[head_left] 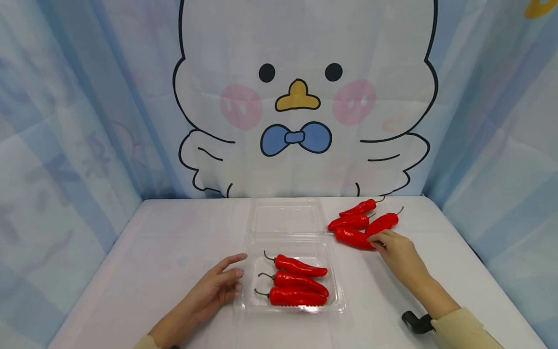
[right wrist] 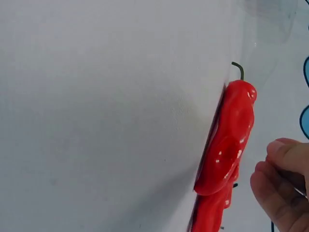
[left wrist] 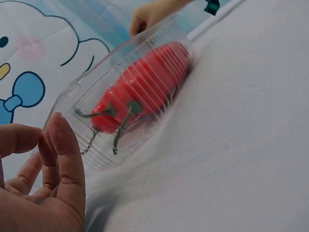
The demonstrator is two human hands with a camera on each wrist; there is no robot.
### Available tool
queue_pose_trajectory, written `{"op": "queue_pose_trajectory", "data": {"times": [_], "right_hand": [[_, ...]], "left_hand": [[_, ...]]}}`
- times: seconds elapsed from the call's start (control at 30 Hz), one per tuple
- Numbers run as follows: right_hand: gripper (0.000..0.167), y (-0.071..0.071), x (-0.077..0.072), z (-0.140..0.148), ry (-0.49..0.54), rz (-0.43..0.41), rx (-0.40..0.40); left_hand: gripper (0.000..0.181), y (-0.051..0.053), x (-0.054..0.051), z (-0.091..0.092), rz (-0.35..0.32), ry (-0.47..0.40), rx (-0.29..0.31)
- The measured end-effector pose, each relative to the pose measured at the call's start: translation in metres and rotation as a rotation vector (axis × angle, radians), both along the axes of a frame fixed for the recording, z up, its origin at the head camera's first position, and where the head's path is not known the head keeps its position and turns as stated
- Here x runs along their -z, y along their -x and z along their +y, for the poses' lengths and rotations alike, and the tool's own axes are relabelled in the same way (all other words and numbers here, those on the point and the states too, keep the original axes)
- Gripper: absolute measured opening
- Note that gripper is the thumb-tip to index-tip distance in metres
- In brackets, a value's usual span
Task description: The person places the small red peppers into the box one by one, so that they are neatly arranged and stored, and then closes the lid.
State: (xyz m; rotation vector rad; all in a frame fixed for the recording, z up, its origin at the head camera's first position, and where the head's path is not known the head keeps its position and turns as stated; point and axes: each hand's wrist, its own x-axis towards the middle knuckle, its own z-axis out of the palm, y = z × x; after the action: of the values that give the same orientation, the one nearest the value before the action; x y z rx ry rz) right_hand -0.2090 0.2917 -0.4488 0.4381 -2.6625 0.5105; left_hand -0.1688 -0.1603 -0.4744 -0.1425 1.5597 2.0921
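Note:
Three red chili peppers [head_left: 298, 280] lie side by side in the clear plastic clamshell box [head_left: 333, 303], stems to the left. My left hand [head_left: 213, 288] is at the box's left edge with thumb and index finger apart; in the left wrist view its fingertips [left wrist: 60, 128] meet the rim. On the right, several more red chili peppers [head_left: 348, 222] lie in a loose group. My right hand [head_left: 398, 254] is over the right end of the nearest pepper [head_left: 350, 237]. The right wrist view shows its fingers loosely bent, beside the pepper [right wrist: 229, 140], with nothing visibly held.
The box's lid [head_left: 285, 218] lies folded back flat behind the base. A white cloth covers the table [head_left: 187, 228]. A patterned curtain [head_left: 296, 169] hangs at its far edge. A black object [head_left: 416, 322] shows beside the right sleeve [head_left: 464, 332].

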Motion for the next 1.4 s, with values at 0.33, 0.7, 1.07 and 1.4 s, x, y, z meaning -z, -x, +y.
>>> {"op": "queue_pose_trajectory", "data": {"times": [0.33,0.7,1.07,1.4], "right_hand": [[0.048,0.021,0.003,-0.011,-0.035,-0.174,0.017],[0.047,0.031,0.006,-0.018,-0.086,-0.300,0.016],[0.053,0.029,0.003,-0.021,-0.045,-0.337,0.065],[0.048,0.018,-0.003,-0.018,0.034,-0.299,0.140]], "left_hand": [[0.058,0.000,0.001,0.000,-0.003,0.015,-0.013],[0.058,0.002,0.001,0.001,-0.001,0.009,-0.008],[0.059,0.002,0.001,0.000,-0.001,0.017,-0.014],[0.059,0.003,0.002,0.001,-0.007,0.016,-0.019]]}}
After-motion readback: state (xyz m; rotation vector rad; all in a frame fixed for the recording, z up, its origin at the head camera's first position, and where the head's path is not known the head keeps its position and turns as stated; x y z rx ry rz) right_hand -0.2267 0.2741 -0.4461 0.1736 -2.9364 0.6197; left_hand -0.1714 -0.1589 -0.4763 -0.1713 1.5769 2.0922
